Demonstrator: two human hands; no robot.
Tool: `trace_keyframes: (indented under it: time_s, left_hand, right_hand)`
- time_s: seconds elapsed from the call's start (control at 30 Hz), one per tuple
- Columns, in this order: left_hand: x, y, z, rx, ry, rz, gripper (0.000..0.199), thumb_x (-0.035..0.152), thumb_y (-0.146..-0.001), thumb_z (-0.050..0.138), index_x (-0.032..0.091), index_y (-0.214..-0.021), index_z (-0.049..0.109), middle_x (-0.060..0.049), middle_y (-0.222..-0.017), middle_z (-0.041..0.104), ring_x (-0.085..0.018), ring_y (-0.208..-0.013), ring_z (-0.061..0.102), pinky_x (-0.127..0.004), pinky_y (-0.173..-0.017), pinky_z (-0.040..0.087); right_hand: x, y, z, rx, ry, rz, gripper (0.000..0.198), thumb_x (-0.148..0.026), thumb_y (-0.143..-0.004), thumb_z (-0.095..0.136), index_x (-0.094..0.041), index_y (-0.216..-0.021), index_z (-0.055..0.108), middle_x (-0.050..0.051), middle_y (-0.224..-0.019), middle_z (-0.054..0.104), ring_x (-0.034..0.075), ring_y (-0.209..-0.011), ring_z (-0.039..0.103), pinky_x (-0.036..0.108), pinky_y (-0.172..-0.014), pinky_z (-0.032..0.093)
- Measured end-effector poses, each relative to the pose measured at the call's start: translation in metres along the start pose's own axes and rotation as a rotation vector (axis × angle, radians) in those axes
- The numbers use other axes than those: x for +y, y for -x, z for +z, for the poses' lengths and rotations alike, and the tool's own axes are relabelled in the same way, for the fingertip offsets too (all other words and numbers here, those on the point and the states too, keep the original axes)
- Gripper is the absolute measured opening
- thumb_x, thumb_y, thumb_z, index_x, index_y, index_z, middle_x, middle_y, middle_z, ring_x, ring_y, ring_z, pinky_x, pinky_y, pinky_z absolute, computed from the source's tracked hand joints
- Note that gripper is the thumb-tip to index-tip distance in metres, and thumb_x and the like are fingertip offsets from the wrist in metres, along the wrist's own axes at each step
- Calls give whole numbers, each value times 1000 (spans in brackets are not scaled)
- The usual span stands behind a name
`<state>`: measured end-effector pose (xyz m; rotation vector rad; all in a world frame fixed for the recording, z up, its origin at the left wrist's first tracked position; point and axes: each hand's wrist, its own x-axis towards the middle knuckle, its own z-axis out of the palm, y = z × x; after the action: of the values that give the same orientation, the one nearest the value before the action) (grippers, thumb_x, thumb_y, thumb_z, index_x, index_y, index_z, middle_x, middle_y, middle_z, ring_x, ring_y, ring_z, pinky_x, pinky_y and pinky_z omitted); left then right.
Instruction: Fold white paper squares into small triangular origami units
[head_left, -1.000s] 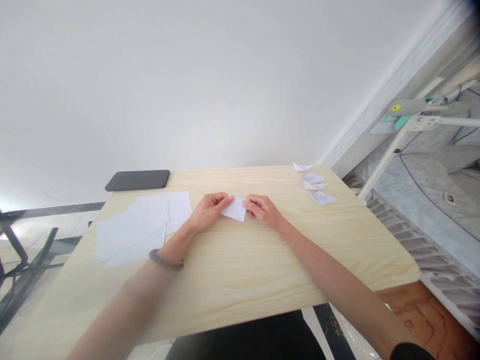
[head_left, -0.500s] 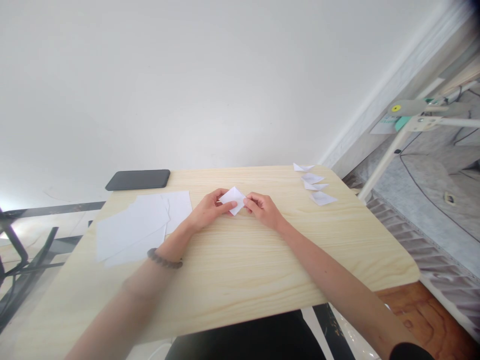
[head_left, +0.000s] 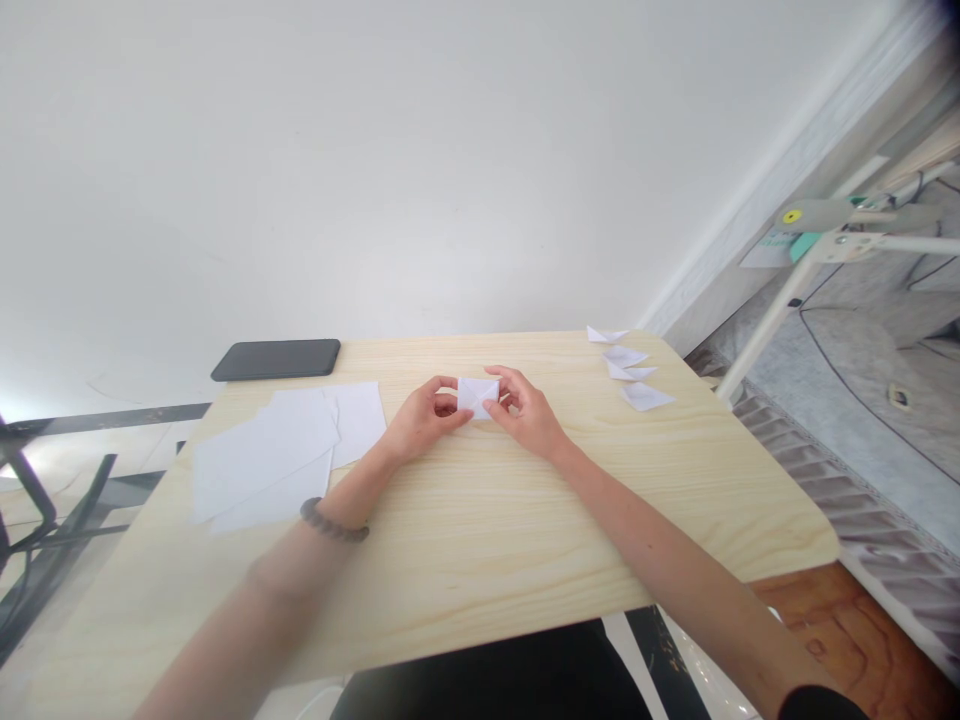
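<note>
A small white folded paper with crossing crease lines is held between both hands near the middle of the table. It looks square, its edges roughly level with the table's back edge. My left hand grips its left side, thumb on the lower left corner. On the right side my right hand pinches it, the thumb lying on its front face and the index finger at the top right corner. The fingers behind the paper are partly hidden.
Several folded white paper pieces stand in a row at the back right. Loose white sheets overlap on the left, with a black phone-like slab behind them. A white wall rises behind the table.
The folded paper has turned from a diamond position to a square one. My right hand has shifted its grip, with its thumb now on the front face and its index finger raised.
</note>
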<state>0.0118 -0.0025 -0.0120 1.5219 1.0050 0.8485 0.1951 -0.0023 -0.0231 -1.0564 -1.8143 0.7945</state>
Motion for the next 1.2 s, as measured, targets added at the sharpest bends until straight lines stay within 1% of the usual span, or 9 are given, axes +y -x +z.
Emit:
trace_keyframes:
  time_s: [0.17, 0.27, 0.37, 0.57, 0.7, 0.87, 1.07, 1.13, 1.2]
  left_hand:
    - [4, 1, -2, 146, -232, 143, 24, 35, -73, 55, 15, -85, 60, -6, -88, 64, -16, -76, 56, -29, -72, 43]
    - [4, 0, -6, 192, -356, 228, 19, 30, -74, 52, 17, -83, 63, -5, -88, 63, -16, -80, 55, -29, -75, 43]
    - [0, -1, -9, 187, -472, 287, 17, 27, -74, 51, 19, -80, 65, -5, -92, 60, -16, -79, 55, -28, -72, 43]
    - [-5, -2, -14, 62, -688, 327, 20, 30, -78, 50, 22, -84, 68, -7, -88, 58, -20, -85, 51, -33, -79, 39]
    - [-5, -1, -13, 93, -746, 322, 24, 35, -80, 47, 22, -87, 67, -6, -90, 54, -19, -84, 50, -32, -79, 39]
    - [-1, 0, -10, 122, -705, 236, 30, 37, -82, 42, 22, -95, 64, -5, -83, 57, -17, -71, 53, -29, -72, 40]
    - [4, 1, -10, 115, -522, 146, 33, 41, -80, 43, 20, -94, 64, -2, -71, 63, -14, -60, 52, -24, -59, 38]
    - [4, 2, -12, 111, -430, 111, 34, 42, -79, 46, 19, -95, 64, -1, -67, 62, -14, -60, 53, -23, -58, 39]
    - [3, 2, -14, 111, -310, 81, 33, 43, -75, 51, 18, -94, 64, -2, -74, 65, -15, -68, 56, -24, -63, 41]
  right_hand:
    - [0, -1, -1, 21, 84, -73, 16, -23, -76, 51, -20, -91, 56, 4, -88, 57, 11, -68, 50, 24, -59, 41]
    - [3, -2, -1, 46, 153, -149, 12, -17, -76, 50, -20, -81, 61, 4, -87, 52, 12, -73, 49, 25, -62, 42]
    - [9, -2, -2, 65, 245, -164, 17, -14, -75, 50, -21, -80, 64, 3, -84, 47, 11, -69, 48, 25, -62, 42]
    - [13, -2, -7, -76, 350, -181, 15, -18, -75, 55, -22, -83, 66, 4, -85, 52, 15, -82, 51, 30, -76, 42]
    - [10, -3, -9, -100, 316, -165, 15, -23, -79, 52, -21, -83, 66, 5, -86, 55, 16, -84, 51, 31, -78, 41]
    - [8, -3, -11, -78, 200, -94, 17, -27, -81, 49, -20, -83, 64, 5, -89, 57, 13, -75, 53, 26, -65, 43]
    - [7, -2, -10, -55, 114, -103, 17, -28, -81, 49, -20, -87, 63, 6, -91, 59, 14, -80, 55, 26, -66, 46]
    - [6, -2, -8, -43, 107, -119, 18, -29, -82, 48, -20, -88, 63, 6, -92, 57, 14, -80, 55, 26, -66, 46]
    - [5, -1, -7, -27, 116, -132, 18, -29, -81, 49, -20, -87, 63, 6, -94, 55, 14, -78, 55, 26, -64, 46]
